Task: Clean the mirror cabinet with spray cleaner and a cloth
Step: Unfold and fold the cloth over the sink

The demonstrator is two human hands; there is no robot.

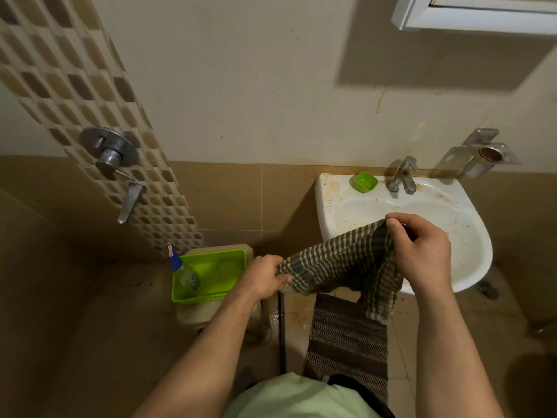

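Head view: both hands' grips pinch the cloth [340,260]; mirror cabinet [470,16] cut off

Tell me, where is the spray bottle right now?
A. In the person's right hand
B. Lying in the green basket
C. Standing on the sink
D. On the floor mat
B: the spray bottle lies in the green basket, while both hands hold the checked cloth.
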